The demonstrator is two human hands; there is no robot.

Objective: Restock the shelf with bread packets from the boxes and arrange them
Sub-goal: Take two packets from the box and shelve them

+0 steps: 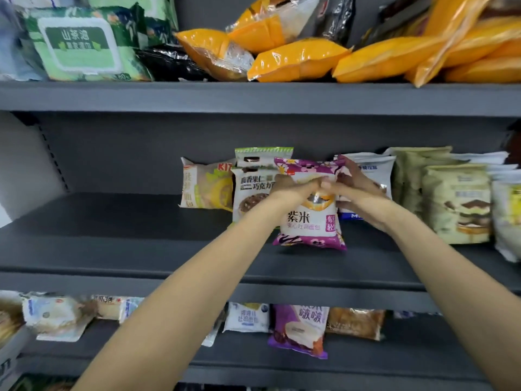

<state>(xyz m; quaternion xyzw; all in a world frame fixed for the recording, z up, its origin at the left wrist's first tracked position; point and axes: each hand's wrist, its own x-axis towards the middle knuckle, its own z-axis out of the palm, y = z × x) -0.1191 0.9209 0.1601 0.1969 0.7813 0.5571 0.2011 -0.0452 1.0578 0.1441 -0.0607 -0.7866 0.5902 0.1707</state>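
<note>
A purple-and-white bread packet point(310, 221) stands upright on the middle shelf point(112, 238), near its centre. My left hand point(293, 187) grips the packet's upper left part and my right hand point(352, 184) grips its upper right part, thumbs meeting over its front. Behind it to the left stand a white chocolate-nut bread packet point(248, 193) and a yellow-and-white packet point(205, 187). Just behind my right hand stands a blue-and-white packet point(375, 170).
Pale green cake packets point(456, 201) fill the right of the middle shelf. Orange packets point(298, 59) and a green wet-wipes pack point(81, 43) lie on the top shelf. Several bread packets point(298, 328) lie on the lower shelf. The middle shelf's left half is bare.
</note>
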